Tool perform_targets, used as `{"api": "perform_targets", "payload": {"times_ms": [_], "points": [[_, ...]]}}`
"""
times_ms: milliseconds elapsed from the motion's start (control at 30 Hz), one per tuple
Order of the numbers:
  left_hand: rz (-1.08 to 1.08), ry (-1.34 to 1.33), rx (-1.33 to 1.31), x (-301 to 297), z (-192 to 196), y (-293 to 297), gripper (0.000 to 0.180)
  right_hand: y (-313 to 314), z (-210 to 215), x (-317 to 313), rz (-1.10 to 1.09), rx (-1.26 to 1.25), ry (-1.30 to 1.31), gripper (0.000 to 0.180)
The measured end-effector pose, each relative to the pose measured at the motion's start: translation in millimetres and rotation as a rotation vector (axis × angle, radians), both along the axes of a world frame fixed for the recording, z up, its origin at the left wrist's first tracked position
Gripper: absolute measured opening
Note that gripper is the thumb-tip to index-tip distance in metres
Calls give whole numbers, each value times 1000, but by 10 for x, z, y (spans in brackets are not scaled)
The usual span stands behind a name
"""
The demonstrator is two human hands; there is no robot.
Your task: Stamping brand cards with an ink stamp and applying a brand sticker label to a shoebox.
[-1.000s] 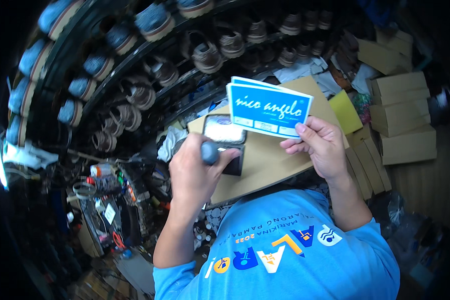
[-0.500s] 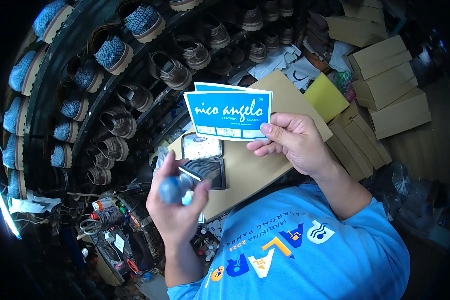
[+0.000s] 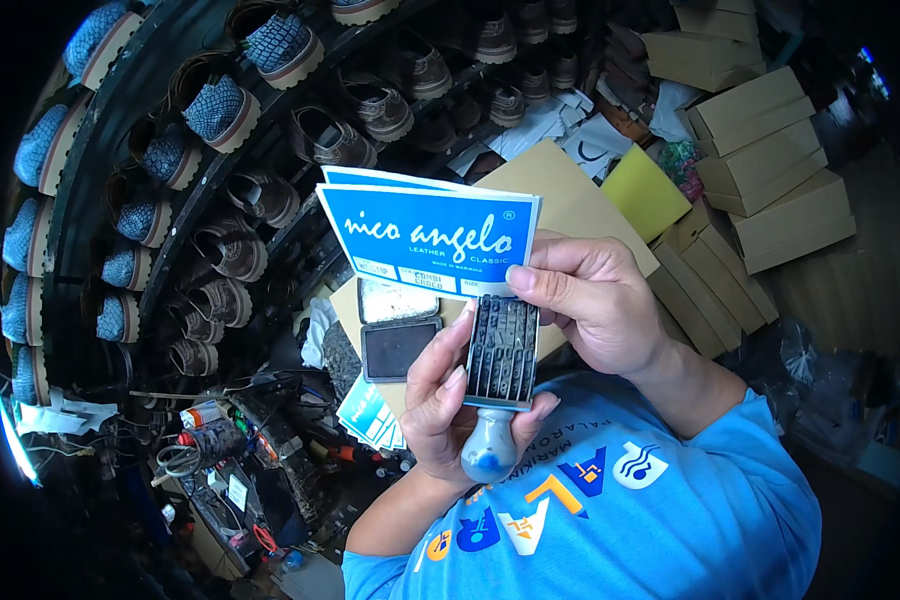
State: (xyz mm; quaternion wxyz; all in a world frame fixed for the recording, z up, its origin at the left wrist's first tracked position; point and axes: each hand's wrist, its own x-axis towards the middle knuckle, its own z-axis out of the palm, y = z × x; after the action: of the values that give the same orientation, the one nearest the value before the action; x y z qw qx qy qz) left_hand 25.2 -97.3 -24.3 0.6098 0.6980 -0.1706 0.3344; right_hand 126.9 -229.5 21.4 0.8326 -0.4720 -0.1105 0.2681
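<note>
Holding a grey-handled stamp [image 3: 503, 350], its lettered face showing: left hand [image 3: 438, 425] | Pinching blue-and-white labels [image 3: 425, 228] just beside the stamp: right hand [image 3: 600, 300] | Lying open on brown cardboard [image 3: 570, 190]: ink pad [image 3: 400, 352]

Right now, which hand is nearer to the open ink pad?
Left. The left hand, holding the stamp, is just right of the ink pad in the picture; the right hand, pinching the blue cards, is farther right.
</note>
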Motion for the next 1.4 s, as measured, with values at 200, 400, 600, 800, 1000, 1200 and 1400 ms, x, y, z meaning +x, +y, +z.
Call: {"api": "perform_targets", "payload": {"times_ms": [200,400,600,800,1000,1200,1400], "points": [[-1,2,-28,-29,-16,-22,75,-34,-23,-4,18,-29,-60,21],[27,-16,1,-33,-8,-46,74,-46,-15,-44,-38,-135,-262,18],[48,13,15,-65,48,-82,71,-74,-4,-54,-17,-163,-299,17],[97,-14,95,-40,19,-78,74,-81,-82,-46,1,-193,-304,18],[39,-13,-120,-201,224,343,69,10,-163,61,-3,-9,65,20],[336,544,-205,-99,639,989,37,23,-123,19,91,29,133,20],[299,578,-319,-68,499,1009,37,106,-76,-87,205,-42,123,19]]}}
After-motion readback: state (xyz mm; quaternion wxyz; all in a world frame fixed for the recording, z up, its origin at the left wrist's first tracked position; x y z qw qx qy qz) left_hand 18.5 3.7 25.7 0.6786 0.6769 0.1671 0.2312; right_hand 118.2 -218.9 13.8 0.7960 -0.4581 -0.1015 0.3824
